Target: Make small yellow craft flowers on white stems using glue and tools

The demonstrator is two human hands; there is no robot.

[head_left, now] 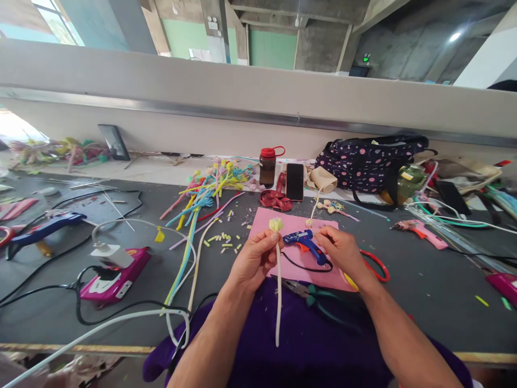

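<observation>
- One pale stem [278, 302] is pinched by the left hand [256, 254], centre.
- Right hand [338, 247] is curled (contents cannot be told).
- Dark tabletop [438, 296] is edged in wood [97, 349], lower left.

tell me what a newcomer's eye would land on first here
Probably the pale yellow tuft on its white stem, upright in the left hand at the centre. Just right of it, the blue glue gun stands out against the pink sheet. Behind, left of the red-capped bottle, a bright spray of coloured stems fans across the dark table.
</observation>
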